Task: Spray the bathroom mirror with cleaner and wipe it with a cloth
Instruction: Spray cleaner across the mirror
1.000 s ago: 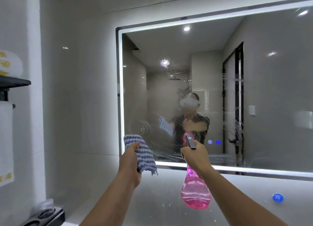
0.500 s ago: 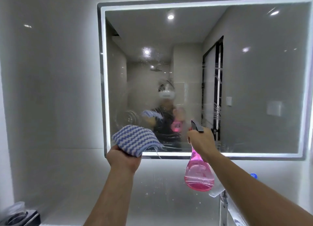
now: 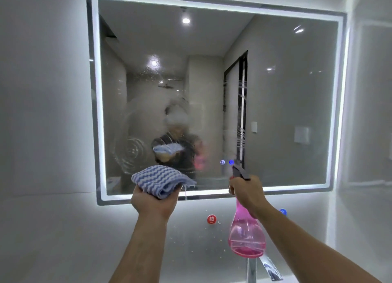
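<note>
A wide wall mirror (image 3: 275, 96) with a lit white border fills the view. Its left and middle glass is misted with spray droplets and circular smears. My left hand (image 3: 154, 202) grips a folded blue-and-white zigzag cloth (image 3: 161, 180) just in front of the mirror's lower edge, apart from the glass. My right hand (image 3: 247, 192) holds a pink spray bottle (image 3: 246, 238) by its neck, with the grey nozzle (image 3: 240, 172) pointed at the glass. A foggy cloud of spray hangs in front of the mirror's middle.
Below the mirror on the tiled wall are a red round hot-water marker (image 3: 211, 219) and a blue one (image 3: 283, 211). A chrome tap (image 3: 267, 268) rises at the bottom edge. Two small blue touch buttons (image 3: 227, 162) glow on the glass. Speckles dot the wall tile.
The view has swung right and closer, so the whole mirror is centred. Both hands have shifted with it; fresh mist has appeared over the mirror's middle. The left-hand shelf has left the view.
</note>
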A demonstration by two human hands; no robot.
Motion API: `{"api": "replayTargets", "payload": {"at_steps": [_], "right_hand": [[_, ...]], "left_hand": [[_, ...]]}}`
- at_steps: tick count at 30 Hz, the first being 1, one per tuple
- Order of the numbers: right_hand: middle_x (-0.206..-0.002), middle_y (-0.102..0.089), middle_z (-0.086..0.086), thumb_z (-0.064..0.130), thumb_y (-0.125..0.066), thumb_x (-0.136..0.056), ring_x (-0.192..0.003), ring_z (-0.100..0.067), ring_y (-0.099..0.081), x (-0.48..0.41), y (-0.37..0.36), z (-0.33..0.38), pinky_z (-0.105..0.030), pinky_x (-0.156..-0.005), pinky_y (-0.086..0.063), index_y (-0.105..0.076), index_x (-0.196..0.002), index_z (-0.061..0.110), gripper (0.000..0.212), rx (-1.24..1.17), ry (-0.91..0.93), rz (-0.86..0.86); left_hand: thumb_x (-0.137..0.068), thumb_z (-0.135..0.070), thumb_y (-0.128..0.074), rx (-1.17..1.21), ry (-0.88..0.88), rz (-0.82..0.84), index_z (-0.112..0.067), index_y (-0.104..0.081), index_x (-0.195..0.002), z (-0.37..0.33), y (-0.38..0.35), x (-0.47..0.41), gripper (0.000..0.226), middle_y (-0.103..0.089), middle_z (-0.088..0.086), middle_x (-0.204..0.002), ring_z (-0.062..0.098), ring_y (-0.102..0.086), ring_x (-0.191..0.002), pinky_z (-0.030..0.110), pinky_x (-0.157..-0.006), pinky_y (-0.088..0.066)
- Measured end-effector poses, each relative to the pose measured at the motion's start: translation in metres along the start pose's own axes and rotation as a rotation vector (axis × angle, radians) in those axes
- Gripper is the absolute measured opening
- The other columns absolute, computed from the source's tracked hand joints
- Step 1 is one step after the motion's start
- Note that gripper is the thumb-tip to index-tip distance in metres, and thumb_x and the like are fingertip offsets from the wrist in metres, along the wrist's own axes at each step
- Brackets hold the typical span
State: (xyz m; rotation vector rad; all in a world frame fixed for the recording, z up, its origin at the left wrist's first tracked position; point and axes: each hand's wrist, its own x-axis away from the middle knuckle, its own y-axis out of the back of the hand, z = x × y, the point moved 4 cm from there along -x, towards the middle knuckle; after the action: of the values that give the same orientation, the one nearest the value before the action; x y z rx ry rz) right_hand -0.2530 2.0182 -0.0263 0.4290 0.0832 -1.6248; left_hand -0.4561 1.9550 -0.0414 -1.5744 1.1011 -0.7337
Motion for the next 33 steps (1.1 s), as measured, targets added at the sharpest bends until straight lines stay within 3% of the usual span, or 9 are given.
{"api": "replayTargets", "payload": {"at_steps": [5,9,14,17,20,24,27,30,33], "right_hand": [[-0.053,-0.040,-0.007,-0.005,-0.046,-0.064,-0.055,-0.021,-0.034,-0.009,0.011,0.009,-0.027,-0.051,-0.029,-0.041,-0.050,0.011,0.022,-0.012,0.069,-0.033],[-0.049,-0.041,-0.001,-0.004,-0.048,-0.066,-0.047,-0.014,-0.035,-0.027,0.033,0.033,-0.018,-0.035,-0.030,-0.043,-0.048,0.012,0.024,-0.040,0.101,-0.074],[-0.055,-0.050,-0.006,0.003,-0.049,-0.060,-0.056,-0.020,-0.044,-0.047,0.057,0.055,-0.030,-0.048,-0.033,-0.053,-0.047,0.010,0.015,-0.046,0.086,-0.123],[-0.062,-0.054,-0.012,0.001,-0.050,-0.059,-0.063,-0.023,-0.048,-0.056,0.071,0.056,-0.036,-0.058,-0.039,-0.049,-0.044,0.010,0.018,-0.080,0.060,-0.115],[-0.073,-0.058,-0.019,-0.001,-0.052,-0.059,-0.069,-0.027,-0.052,-0.062,0.085,0.046,-0.040,-0.066,-0.043,-0.052,-0.049,0.006,0.012,-0.095,0.023,-0.151],[-0.077,-0.064,-0.018,0.003,-0.051,-0.063,-0.070,-0.027,-0.056,-0.061,0.103,0.024,-0.039,-0.064,-0.045,-0.059,-0.061,0.001,0.009,-0.056,-0.038,-0.223],[-0.071,-0.059,-0.014,0.004,-0.051,-0.066,-0.065,-0.023,-0.053,-0.060,0.106,0.014,-0.034,-0.059,-0.042,-0.055,-0.062,0.002,0.007,-0.029,-0.053,-0.189],[-0.065,-0.047,-0.007,0.001,-0.051,-0.069,-0.057,-0.014,-0.041,-0.058,0.107,0.010,-0.027,-0.052,-0.034,-0.050,-0.065,0.006,0.006,-0.011,-0.027,-0.127],[-0.066,-0.049,-0.008,0.000,-0.050,-0.069,-0.057,-0.014,-0.042,-0.058,0.118,-0.001,-0.027,-0.054,-0.035,-0.050,-0.060,0.007,0.011,-0.044,-0.033,-0.163]], "left_hand": [[-0.100,-0.039,-0.022,-0.136,0.074,0.067,-0.004,-0.037,-0.143,0.003,-0.025,-0.005,0.057,-0.039,0.025,-0.146,0.041,-0.039,-0.132,0.052,-0.110,-0.027],[-0.098,-0.040,-0.024,-0.125,0.079,0.135,-0.004,-0.040,-0.141,0.003,-0.036,-0.003,0.058,-0.042,0.027,-0.144,0.043,-0.042,-0.131,0.057,-0.110,-0.030],[-0.099,-0.045,-0.020,-0.094,0.053,0.160,-0.010,-0.046,-0.138,0.004,-0.043,-0.004,0.057,-0.048,0.023,-0.138,0.042,-0.048,-0.121,0.057,-0.094,-0.039],[-0.101,-0.040,-0.017,-0.062,0.044,0.163,-0.013,-0.043,-0.140,0.006,-0.041,-0.005,0.054,-0.046,0.021,-0.142,0.042,-0.045,-0.126,0.058,-0.102,-0.035],[-0.101,-0.037,-0.019,-0.054,0.043,0.180,-0.012,-0.045,-0.139,0.009,-0.041,-0.003,0.052,-0.048,0.021,-0.140,0.041,-0.050,-0.120,0.056,-0.095,-0.039],[-0.101,-0.034,-0.021,-0.057,0.062,0.196,-0.009,-0.043,-0.140,0.017,-0.044,-0.002,0.051,-0.049,0.025,-0.136,0.042,-0.055,-0.108,0.053,-0.084,-0.044],[-0.100,-0.031,-0.023,-0.075,0.103,0.205,-0.009,-0.046,-0.137,0.032,-0.048,-0.001,0.049,-0.051,0.024,-0.135,0.041,-0.055,-0.109,0.053,-0.082,-0.046],[-0.098,-0.032,-0.025,-0.102,0.143,0.212,-0.009,-0.053,-0.126,0.053,-0.054,0.000,0.046,-0.054,0.023,-0.130,0.041,-0.056,-0.107,0.054,-0.078,-0.047],[-0.098,-0.036,-0.025,-0.132,0.190,0.228,-0.009,-0.058,-0.115,0.074,-0.059,0.002,0.045,-0.057,0.021,-0.123,0.041,-0.056,-0.104,0.055,-0.074,-0.045]]}}
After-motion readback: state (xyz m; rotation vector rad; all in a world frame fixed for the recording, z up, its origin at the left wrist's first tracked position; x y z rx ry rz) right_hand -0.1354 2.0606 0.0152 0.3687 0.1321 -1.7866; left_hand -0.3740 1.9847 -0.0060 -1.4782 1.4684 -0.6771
